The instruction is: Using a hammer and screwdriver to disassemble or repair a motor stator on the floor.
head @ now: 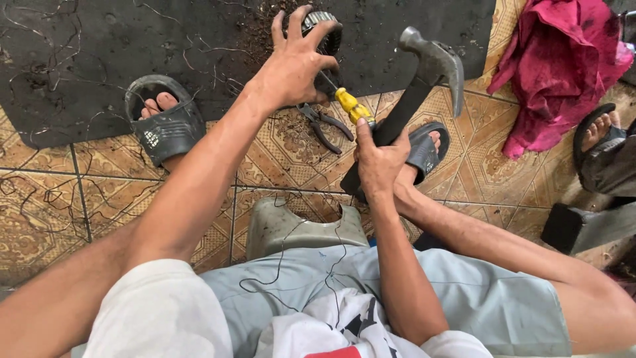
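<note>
Sitting low on a small stool point(291, 222), feet in dark sandals on the patterned tile floor point(79, 192). My left hand point(291, 66) is reaching out and pressing down on a round metal part point(324, 30), fingers point(298, 20) spread wide and curled over its top edge; it looks like a wound motor core, though my hand is hiding most of it. The part is resting on a dark rubber mat point(99, 59) littered with loose wire strands. A yellow-handled screwdriver point(351, 106) is lying angled against the part, tip toward it, apparently set as a chisel. My right hand point(377, 162) is clamped on the black handle of a claw hammer point(434, 63), head raised above the screwdriver. Pliers point(324, 126) are lying on the tiles just beside my left wrist; a crumpled magenta cloth point(556, 66) is sitting well to the right. Judging it as the striking step: the blow needs to land squarely on the screwdriver's butt while my left hand is holding the part steady, fingers clear.
</note>
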